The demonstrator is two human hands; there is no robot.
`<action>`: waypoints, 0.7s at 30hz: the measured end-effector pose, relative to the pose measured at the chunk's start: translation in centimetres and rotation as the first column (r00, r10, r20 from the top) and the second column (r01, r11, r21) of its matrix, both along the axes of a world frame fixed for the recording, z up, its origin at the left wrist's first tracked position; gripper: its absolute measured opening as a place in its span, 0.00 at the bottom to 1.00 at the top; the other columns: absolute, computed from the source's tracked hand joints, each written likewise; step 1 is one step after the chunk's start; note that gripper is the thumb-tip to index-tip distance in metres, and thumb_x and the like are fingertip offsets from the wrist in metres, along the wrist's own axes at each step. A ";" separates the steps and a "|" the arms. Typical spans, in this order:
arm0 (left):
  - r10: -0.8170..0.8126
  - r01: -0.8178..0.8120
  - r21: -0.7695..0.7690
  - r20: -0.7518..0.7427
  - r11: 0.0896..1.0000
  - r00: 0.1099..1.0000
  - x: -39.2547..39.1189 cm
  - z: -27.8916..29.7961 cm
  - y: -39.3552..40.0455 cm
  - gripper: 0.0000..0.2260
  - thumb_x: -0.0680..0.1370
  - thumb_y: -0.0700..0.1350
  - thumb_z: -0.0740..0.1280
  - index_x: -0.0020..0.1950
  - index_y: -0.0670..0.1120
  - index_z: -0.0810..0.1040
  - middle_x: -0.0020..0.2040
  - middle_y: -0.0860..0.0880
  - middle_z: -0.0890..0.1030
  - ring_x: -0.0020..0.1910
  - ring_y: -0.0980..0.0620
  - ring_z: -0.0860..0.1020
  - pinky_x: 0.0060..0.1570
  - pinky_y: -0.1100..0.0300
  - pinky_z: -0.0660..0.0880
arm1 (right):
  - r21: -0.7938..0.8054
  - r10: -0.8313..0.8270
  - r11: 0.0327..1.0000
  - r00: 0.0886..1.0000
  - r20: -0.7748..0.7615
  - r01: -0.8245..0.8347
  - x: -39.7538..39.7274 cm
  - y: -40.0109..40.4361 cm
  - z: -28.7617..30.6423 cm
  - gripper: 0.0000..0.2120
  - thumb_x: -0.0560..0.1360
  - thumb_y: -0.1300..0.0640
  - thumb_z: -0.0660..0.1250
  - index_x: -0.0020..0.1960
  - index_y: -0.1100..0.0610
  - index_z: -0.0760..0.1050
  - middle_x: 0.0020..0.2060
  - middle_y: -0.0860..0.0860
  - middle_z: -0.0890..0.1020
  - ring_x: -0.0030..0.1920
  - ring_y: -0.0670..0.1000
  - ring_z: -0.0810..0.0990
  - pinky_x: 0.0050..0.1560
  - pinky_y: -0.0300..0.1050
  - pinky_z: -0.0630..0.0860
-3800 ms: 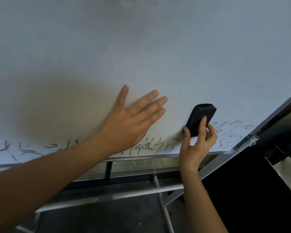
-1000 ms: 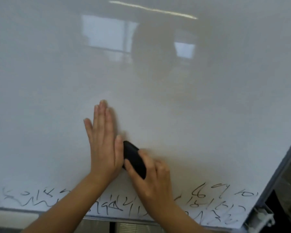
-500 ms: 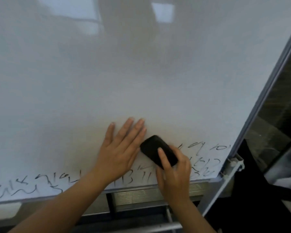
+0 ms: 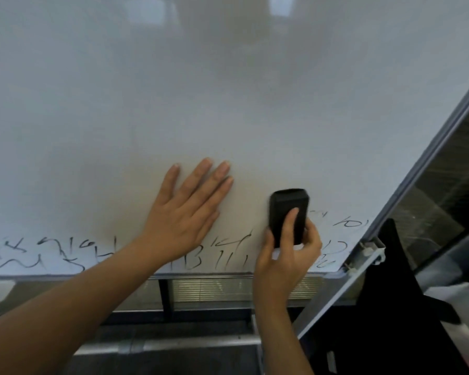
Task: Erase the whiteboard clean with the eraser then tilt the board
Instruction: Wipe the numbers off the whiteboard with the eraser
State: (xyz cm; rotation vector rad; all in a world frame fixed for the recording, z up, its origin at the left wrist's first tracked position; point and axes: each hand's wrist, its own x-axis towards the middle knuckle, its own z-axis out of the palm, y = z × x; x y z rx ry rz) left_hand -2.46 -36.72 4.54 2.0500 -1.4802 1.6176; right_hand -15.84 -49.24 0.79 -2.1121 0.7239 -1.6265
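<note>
The whiteboard [image 4: 228, 90] fills most of the head view, its upper area wiped white. Black marker scribbles [image 4: 52, 253] run in a band along its bottom edge, from the far left to the lower right corner. My left hand [image 4: 184, 215] lies flat on the board with fingers spread, just above the writing. My right hand [image 4: 284, 255] grips a black eraser [image 4: 287, 209] and presses it upright against the board, to the right of my left hand, over the writing near the lower right corner.
The board's grey frame [image 4: 417, 163] runs diagonally down the right side to a corner bracket [image 4: 366, 255]. Below the board are the metal stand bars [image 4: 173, 345] and a slatted panel [image 4: 214, 288]. A dark shape [image 4: 390, 307] stands at the lower right.
The eraser has moved right and turned upright, away from my left hand. Some writing under its earlier path is gone. My left hand has kept pressing flat on the board.
</note>
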 end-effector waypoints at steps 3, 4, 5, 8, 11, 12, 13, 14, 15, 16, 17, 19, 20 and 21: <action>0.002 -0.002 0.007 0.008 1.000 1.000 0.1 0.1 0.0 0.24 0.84 0.47 0.52 0.79 0.42 0.54 0.80 0.45 0.49 0.79 0.44 0.48 0.75 0.43 0.43 | -0.019 0.044 0.999 0.997 -0.057 -0.045 0.5 2.1 -1.3 0.29 0.72 0.63 0.71 0.70 0.54 0.67 0.60 0.66 0.72 0.59 0.58 0.69 0.60 0.45 0.67; 0.003 -0.003 0.005 0.013 1.000 1.000 0.1 0.1 0.0 0.25 0.84 0.47 0.52 0.80 0.42 0.54 0.80 0.45 0.49 0.79 0.45 0.48 0.75 0.43 0.43 | -0.036 0.051 0.998 0.996 -0.072 -0.054 0.4 2.2 -1.5 0.28 0.72 0.63 0.71 0.70 0.54 0.66 0.60 0.66 0.72 0.59 0.57 0.69 0.59 0.45 0.67; 0.006 -0.006 0.005 0.022 1.000 1.000 0.1 0.0 0.1 0.25 0.84 0.48 0.52 0.80 0.42 0.54 0.80 0.44 0.49 0.79 0.44 0.48 0.76 0.43 0.43 | -0.049 0.054 0.997 0.996 -0.077 -0.058 0.2 2.0 -1.6 0.28 0.72 0.63 0.71 0.69 0.54 0.66 0.60 0.65 0.72 0.59 0.57 0.69 0.59 0.45 0.67; 0.004 -0.004 0.012 0.039 1.000 0.999 0.1 0.0 -0.2 0.25 0.83 0.48 0.52 0.80 0.42 0.54 0.80 0.45 0.49 0.79 0.45 0.48 0.76 0.44 0.43 | -0.035 0.019 0.999 0.999 -0.031 -0.020 -0.3 -0.3 -0.6 0.29 0.70 0.66 0.73 0.69 0.58 0.70 0.60 0.66 0.72 0.58 0.61 0.70 0.60 0.42 0.65; 0.010 -0.011 0.017 0.040 1.000 0.999 0.2 0.0 -0.5 0.26 0.84 0.49 0.51 0.80 0.42 0.54 0.80 0.45 0.48 0.79 0.45 0.47 0.76 0.44 0.42 | -0.018 -0.037 0.999 0.998 0.050 0.038 -0.8 -3.0 1.3 0.27 0.72 0.67 0.71 0.69 0.61 0.69 0.59 0.67 0.70 0.58 0.65 0.71 0.62 0.41 0.65; 0.011 -0.012 0.017 0.039 1.000 0.999 0.2 -0.1 -0.5 0.26 0.84 0.49 0.51 0.80 0.42 0.54 0.80 0.45 0.48 0.79 0.45 0.47 0.76 0.44 0.42 | -0.020 -0.043 0.999 0.996 0.073 0.044 -0.9 -3.6 1.9 0.27 0.73 0.66 0.70 0.70 0.60 0.68 0.60 0.67 0.69 0.58 0.64 0.71 0.62 0.42 0.67; 0.014 -0.014 0.014 0.041 1.000 0.999 0.3 -0.2 -0.5 0.25 0.84 0.49 0.51 0.80 0.42 0.54 0.80 0.45 0.49 0.79 0.45 0.47 0.76 0.44 0.42 | -0.017 -0.044 0.999 0.994 0.095 0.046 -1.0 -4.1 2.4 0.26 0.74 0.66 0.69 0.71 0.59 0.67 0.60 0.66 0.69 0.59 0.64 0.71 0.62 0.43 0.69; 0.018 -0.018 0.009 0.044 1.000 0.999 0.3 -0.2 -0.4 0.25 0.84 0.49 0.51 0.80 0.42 0.54 0.80 0.45 0.49 0.79 0.45 0.48 0.76 0.44 0.42 | -0.008 -0.044 0.999 0.992 0.116 0.045 -0.9 -4.2 2.7 0.26 0.74 0.65 0.69 0.71 0.59 0.67 0.60 0.66 0.69 0.59 0.63 0.71 0.62 0.43 0.70; 0.022 -0.022 0.006 0.047 1.000 0.999 0.3 -0.2 -0.3 0.25 0.84 0.49 0.51 0.80 0.42 0.54 0.80 0.45 0.49 0.79 0.45 0.48 0.76 0.43 0.42 | 0.008 -0.043 0.999 0.990 0.131 0.042 -0.7 -4.0 2.8 0.26 0.75 0.64 0.68 0.71 0.60 0.67 0.60 0.66 0.68 0.59 0.62 0.70 0.63 0.41 0.70; 0.024 -0.024 0.004 0.047 1.000 0.999 0.4 -0.3 -0.2 0.25 0.84 0.49 0.51 0.80 0.42 0.54 0.80 0.45 0.49 0.79 0.45 0.48 0.76 0.43 0.42 | 0.027 -0.037 0.999 0.989 0.140 0.034 -0.4 -3.4 2.8 0.26 0.74 0.64 0.68 0.71 0.60 0.67 0.60 0.66 0.68 0.59 0.61 0.70 0.63 0.38 0.68; 0.026 -0.026 0.003 0.044 1.000 0.999 0.3 -0.3 0.0 0.25 0.84 0.49 0.51 0.80 0.42 0.54 0.80 0.45 0.49 0.79 0.45 0.48 0.76 0.43 0.42 | 0.041 -0.019 0.999 0.990 0.141 0.013 -0.1 -2.5 2.6 0.26 0.74 0.65 0.69 0.70 0.60 0.67 0.59 0.66 0.68 0.59 0.61 0.70 0.63 0.37 0.67; 0.023 -0.023 0.004 0.043 1.000 0.999 0.4 -0.2 0.1 0.25 0.84 0.49 0.51 0.80 0.41 0.54 0.80 0.44 0.49 0.79 0.44 0.48 0.76 0.43 0.43 | 0.017 0.045 0.999 0.994 0.103 -0.047 0.7 -0.5 1.9 0.25 0.73 0.65 0.70 0.69 0.62 0.69 0.59 0.66 0.69 0.58 0.61 0.69 0.63 0.39 0.66; 0.019 -0.020 0.008 0.043 1.000 0.999 0.5 -0.1 0.2 0.25 0.84 0.49 0.51 0.80 0.41 0.55 0.80 0.44 0.50 0.79 0.44 0.49 0.76 0.43 0.43 | -0.020 0.069 0.998 0.995 0.066 -0.067 0.9 0.4 1.4 0.25 0.73 0.65 0.70 0.68 0.62 0.70 0.58 0.67 0.70 0.58 0.60 0.69 0.62 0.40 0.67; 0.017 -0.017 0.012 0.043 1.000 0.999 0.5 -0.1 0.2 0.25 0.84 0.49 0.51 0.79 0.41 0.55 0.80 0.44 0.51 0.79 0.44 0.49 0.76 0.43 0.43 | -0.061 0.079 0.995 0.996 0.029 -0.078 1.0 0.9 1.0 0.24 0.73 0.64 0.70 0.67 0.62 0.71 0.58 0.67 0.71 0.58 0.60 0.69 0.61 0.41 0.67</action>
